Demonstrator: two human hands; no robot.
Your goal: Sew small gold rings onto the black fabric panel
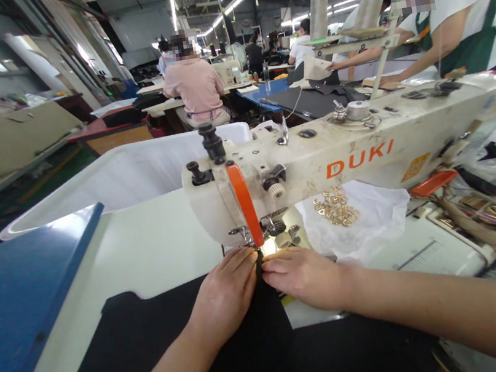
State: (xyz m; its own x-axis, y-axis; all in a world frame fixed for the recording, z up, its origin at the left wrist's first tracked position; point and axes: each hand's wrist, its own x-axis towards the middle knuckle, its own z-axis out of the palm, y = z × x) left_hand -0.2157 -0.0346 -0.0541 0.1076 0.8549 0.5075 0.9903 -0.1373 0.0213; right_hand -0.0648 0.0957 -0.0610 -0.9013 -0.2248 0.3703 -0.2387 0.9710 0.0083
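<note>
Black fabric (158,330) lies over the sewing table and reaches up to the needle area of a white sewing machine (300,159). My left hand (224,292) presses on the fabric just left of the needle, fingers held together at its edge. Opposite it, my right hand (305,274) pinches the fabric's edge close to the needle, its fingertips nearly meeting the left ones. An orange guard (245,204) on the machine head comes down right above the fingertips. The needle and presser foot are mostly hidden behind the guard and hands.
Gold-coloured metal rings (336,207) lie on a white cloth (380,216) under the machine arm. A white bin (142,164) stands behind the table, and a blue board (36,298) is at left. Thread cones (319,9) stand above. Co-workers work beyond, one (459,11) at right.
</note>
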